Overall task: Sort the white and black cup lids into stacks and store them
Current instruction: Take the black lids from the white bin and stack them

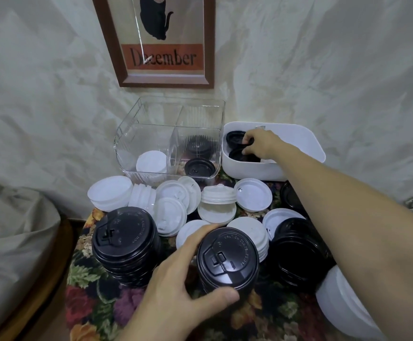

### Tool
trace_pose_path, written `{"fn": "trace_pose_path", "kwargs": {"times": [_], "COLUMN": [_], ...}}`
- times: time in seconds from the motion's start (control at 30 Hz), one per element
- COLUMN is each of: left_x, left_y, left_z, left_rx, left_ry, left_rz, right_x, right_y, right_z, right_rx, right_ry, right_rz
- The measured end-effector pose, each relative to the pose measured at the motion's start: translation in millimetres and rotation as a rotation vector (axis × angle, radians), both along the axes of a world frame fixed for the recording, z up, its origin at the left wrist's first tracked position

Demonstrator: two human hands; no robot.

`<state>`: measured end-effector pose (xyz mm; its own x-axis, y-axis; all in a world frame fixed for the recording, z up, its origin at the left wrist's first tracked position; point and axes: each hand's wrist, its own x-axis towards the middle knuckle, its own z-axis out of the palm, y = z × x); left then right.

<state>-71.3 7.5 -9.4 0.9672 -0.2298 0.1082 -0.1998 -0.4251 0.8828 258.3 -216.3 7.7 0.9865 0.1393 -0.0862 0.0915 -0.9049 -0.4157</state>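
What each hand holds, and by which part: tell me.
Left hand wraps the side of a black lid stack, thumb at the near rim. Right hand pinches a black lid by its edge inside the white bin.

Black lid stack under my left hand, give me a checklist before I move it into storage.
1. The left hand grips the black lid stack: ok.
2. The right hand is out of the white bin: not ok, its fingers hold the bin's black lids.
3. The stack is all black: cannot tell, lower part hidden.
4. The right compartment of the clear container holds only dark lids: ok.
5. Room is left in the bin: cannot tell.
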Motion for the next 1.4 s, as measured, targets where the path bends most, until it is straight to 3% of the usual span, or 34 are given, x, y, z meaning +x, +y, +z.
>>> {"fn": "trace_pose_path", "kwargs": {"times": [0.23,0.33,0.67,0.87,1.0,1.23,1.4], "left_x": [-3.0,-4.8,-13.7,-14.6,-12.1,-9.6,-9.4], "left_y": [0.4,0.1,-1.9,-3.9,-5.5,-7.2,-7.9], "left_z": [-3.7,-3.8,5.0,10.5,8.1,3.7,2.3], "left_rx": [-0.010,-0.007,-0.063,-0.040,-0.074,-0.092,-0.097], "left_ry": [0.010,0.019,0.024,0.007,0.011,0.003,0.000], "left_rz": [0.025,0.041,0.027,-0.001,0.006,0.019,0.028], "right_x": [-30.6,-58.1,-177.1,-198.4,-209.7,-248.0,-291.5], "right_y": [-9.7,-11.9,-2.1,1.5,2.0,5.4,11.0], "right_z": [55.8,74.6,75.6,59.2,71.2,77.6,62.1], "right_rx": [0.103,0.105,-0.128,-0.208,-0.043,0.525,0.742], "right_ry": [-0.171,-0.139,0.065,-0.007,-0.030,0.148,0.133], "right_rz": [-0.012,0.029,0.290,0.270,0.229,0.206,0.223]}}
